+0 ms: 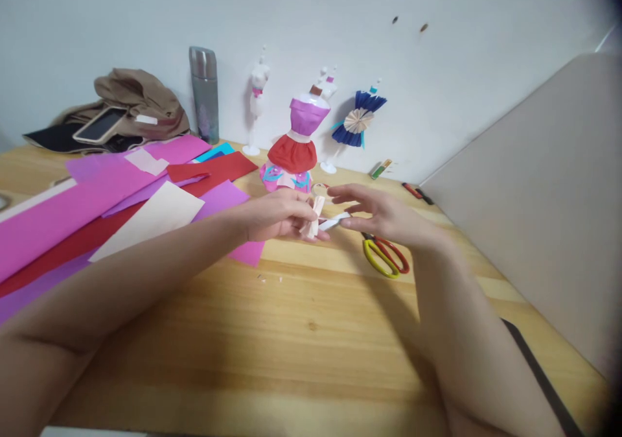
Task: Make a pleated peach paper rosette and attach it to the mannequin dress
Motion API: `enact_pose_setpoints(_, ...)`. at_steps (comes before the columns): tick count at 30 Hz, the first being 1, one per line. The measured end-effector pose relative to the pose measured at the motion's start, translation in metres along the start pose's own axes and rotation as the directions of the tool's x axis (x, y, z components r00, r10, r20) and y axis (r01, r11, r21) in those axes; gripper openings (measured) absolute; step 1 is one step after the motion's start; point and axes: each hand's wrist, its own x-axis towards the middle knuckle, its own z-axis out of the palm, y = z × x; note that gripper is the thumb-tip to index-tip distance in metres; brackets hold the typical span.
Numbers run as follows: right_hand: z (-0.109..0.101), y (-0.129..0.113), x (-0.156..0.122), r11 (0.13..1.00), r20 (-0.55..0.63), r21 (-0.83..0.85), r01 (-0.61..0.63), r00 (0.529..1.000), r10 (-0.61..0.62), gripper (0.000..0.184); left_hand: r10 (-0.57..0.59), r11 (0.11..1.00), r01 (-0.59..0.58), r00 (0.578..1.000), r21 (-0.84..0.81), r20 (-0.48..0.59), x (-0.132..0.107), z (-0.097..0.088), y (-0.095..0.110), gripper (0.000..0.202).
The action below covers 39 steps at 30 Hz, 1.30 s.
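Observation:
My left hand (pixel 284 213) pinches a small cream paper bow (pixel 313 218), gathered at its middle, between thumb and fingers. Against my right hand (pixel 376 213), near the thumb, a short white strip (pixel 334 222) reaches toward the bow; its material is unclear. The upper fingers of that hand are stretched out above the strip. Behind both hands stands a small dress form (pixel 306 116) with a purple top and a red skirt over a pink, blue-trimmed lower layer. Scissors (pixel 383 255) with one yellow and one red handle lie beneath my right wrist.
Coloured paper sheets (pixel 146 220) cover the left of the table. Behind them are a phone (pixel 100 124), brown cloth (pixel 140 96) and a steel bottle (pixel 204 93). Smaller dress forms, one in blue pleated paper (pixel 358 119), stand by the wall. A partition (pixel 544 184) borders the right.

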Motion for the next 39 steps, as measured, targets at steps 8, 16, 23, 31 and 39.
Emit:
enact_pose_setpoints(8,-0.018,0.044,-0.007,0.604,-0.13,-0.616,-0.506,0.821,0.555,0.038,-0.135,0.897,0.177,0.982,-0.406,0.131,0.0,-0.004,-0.006,0.012)
enact_pose_setpoints(16,0.015,0.068,-0.042,0.657,-0.18,-0.551,-0.515,0.842,0.509,0.034,-0.101,0.896,0.154,0.984,-0.417,0.148,0.001,-0.004,-0.01,0.011)
enact_pose_setpoints(23,0.02,0.051,-0.068,0.861,-0.334,-0.083,-0.502,0.828,0.451,0.033,-0.08,0.896,0.129,0.988,-0.424,0.132,0.001,-0.002,-0.012,0.012)
enact_pose_setpoints(31,0.063,-0.016,-0.101,0.653,-0.374,0.751,0.097,0.878,0.299,0.042,-0.043,0.87,0.09,0.993,-0.484,0.107,0.004,0.002,-0.015,0.016)
enact_pose_setpoints(39,0.101,-0.006,-0.111,0.783,-0.14,0.603,-0.155,0.945,0.296,0.035,0.111,0.86,-0.029,0.985,-0.509,0.132,0.006,-0.002,-0.02,0.011)
